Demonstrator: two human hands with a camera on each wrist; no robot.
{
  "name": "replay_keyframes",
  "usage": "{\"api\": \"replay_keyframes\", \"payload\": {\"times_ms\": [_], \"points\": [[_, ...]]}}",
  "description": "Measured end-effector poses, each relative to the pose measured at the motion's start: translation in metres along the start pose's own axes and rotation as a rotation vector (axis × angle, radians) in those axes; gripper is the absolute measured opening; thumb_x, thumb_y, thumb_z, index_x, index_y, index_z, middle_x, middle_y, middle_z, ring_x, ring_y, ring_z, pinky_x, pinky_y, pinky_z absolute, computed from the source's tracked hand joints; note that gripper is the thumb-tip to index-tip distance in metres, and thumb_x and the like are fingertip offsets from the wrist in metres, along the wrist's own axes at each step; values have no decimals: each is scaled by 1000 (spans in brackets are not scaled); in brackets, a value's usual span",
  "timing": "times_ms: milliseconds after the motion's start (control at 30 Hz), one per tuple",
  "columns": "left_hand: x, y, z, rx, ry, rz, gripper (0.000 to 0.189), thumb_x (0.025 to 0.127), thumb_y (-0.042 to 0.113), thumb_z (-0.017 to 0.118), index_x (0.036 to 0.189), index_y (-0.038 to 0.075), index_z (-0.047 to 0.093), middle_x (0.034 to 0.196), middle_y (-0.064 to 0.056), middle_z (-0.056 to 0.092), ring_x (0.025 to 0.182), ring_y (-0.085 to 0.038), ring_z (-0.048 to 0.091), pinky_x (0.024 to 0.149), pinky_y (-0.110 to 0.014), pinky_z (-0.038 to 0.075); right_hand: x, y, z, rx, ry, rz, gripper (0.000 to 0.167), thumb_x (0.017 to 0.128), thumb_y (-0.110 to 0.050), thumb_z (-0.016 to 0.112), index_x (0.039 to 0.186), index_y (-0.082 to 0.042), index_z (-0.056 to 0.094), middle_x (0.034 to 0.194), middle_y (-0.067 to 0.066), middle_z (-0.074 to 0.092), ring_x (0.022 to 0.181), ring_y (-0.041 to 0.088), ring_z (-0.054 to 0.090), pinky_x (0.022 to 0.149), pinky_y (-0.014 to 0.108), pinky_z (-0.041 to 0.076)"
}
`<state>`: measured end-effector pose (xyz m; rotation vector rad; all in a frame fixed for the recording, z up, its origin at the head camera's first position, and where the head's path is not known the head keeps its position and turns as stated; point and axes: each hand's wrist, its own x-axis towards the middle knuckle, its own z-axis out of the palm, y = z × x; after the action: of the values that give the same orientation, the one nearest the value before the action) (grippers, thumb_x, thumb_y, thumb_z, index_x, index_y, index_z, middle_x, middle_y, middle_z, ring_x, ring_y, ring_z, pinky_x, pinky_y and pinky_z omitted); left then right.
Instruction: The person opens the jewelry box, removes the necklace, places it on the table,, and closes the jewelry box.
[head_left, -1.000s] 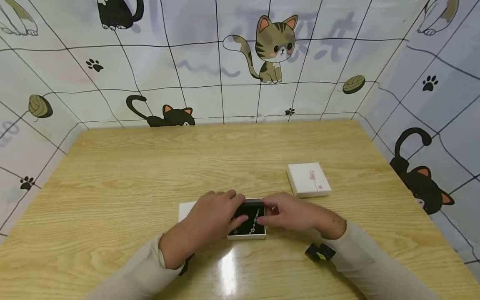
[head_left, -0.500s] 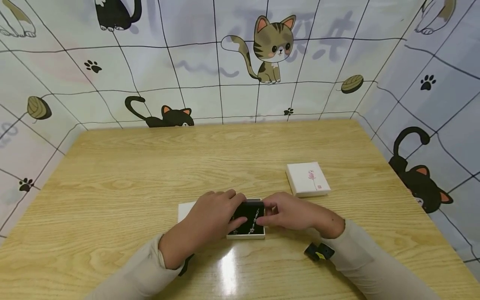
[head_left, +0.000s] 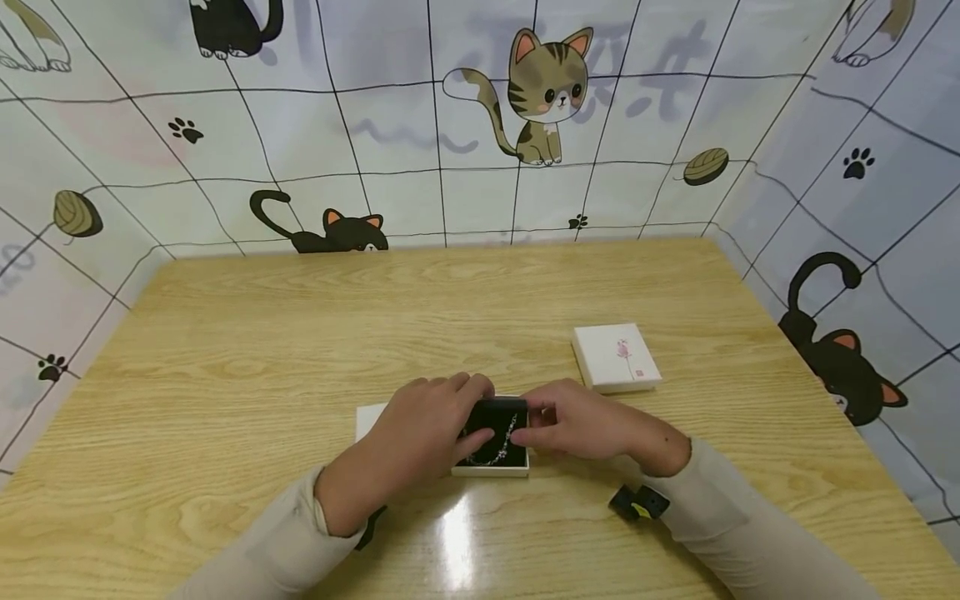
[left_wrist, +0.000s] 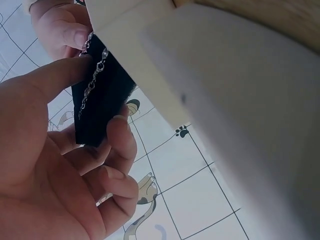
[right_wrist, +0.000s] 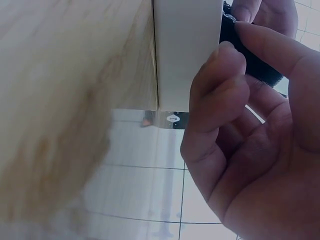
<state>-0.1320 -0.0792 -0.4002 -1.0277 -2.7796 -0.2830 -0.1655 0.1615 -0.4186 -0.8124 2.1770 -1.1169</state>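
A black jewelry pad (head_left: pixel 501 408) stands tilted up at its far side in a small white box base (head_left: pixel 491 472). Across the pad lies a silver chain bracelet (head_left: pixel 513 427), partly covered by the hands. My left hand (head_left: pixel 423 425) pinches the pad's left part, thumb on its face over the chain and fingers behind, as the left wrist view shows. From the other side my right hand (head_left: pixel 577 421) pinches the pad's right edge between thumb and fingers. In the right wrist view those fingers (right_wrist: pixel 217 97) sit close against the white box wall (right_wrist: pixel 187 60).
A white box (head_left: pixel 618 357) printed with a pink flower rests beyond my right hand. Another white item (head_left: pixel 371 418) is mostly hidden behind my left hand. All stand on a wood-grain table (head_left: pixel 300 317), with a cat-patterned cloth (head_left: pixel 405 125) around its back and sides.
The chain's lower part has shifted on the pad, from hanging nearly straight to curving toward the left. My left hand has risen slightly; both hands keep their grip on the pad.
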Motion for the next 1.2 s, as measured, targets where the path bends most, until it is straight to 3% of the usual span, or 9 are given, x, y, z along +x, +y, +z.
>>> {"api": "replay_keyframes", "payload": {"times_ms": [433, 800, 967, 1200], "points": [[0, -1, -1, 8, 9, -53, 39, 88, 46, 74, 108, 18, 55, 79, 9, 59, 58, -5, 47, 58, -26, 44, -1, -2, -1, 24, 25, 43, 12, 96, -28, 68, 102, -19, 72, 71, 2, 63, 53, 6, 51, 48, 22, 42], [1, 1, -1, 22, 90, -34, 37, 87, 44, 75, 105, 19, 55, 90, 5, 55, 82, -15, 58, 69, -31, 49, -1, -4, 0, 10, 35, 35, 10, 96, -28, 68, 97, -18, 71, 65, -6, 57, 51, 6, 49, 46, 22, 41], [1, 2, -2, 19, 108, -25, 34, 88, 42, 74, 103, 19, 56, 87, 5, 54, 76, -13, 56, 69, -32, 50, -1, -4, 0, 5, 37, 28, 10, 95, -28, 68, 96, -18, 71, 65, -6, 57, 51, 6, 50, 47, 22, 41], [1, -1, -4, 24, 81, -51, 38, 89, 47, 71, 108, 19, 56, 86, 6, 59, 66, -11, 56, 65, -30, 49, 0, -2, -1, 5, 30, 34, 12, 96, -29, 67, 101, -18, 71, 69, 0, 61, 52, 7, 51, 47, 22, 42]]}}
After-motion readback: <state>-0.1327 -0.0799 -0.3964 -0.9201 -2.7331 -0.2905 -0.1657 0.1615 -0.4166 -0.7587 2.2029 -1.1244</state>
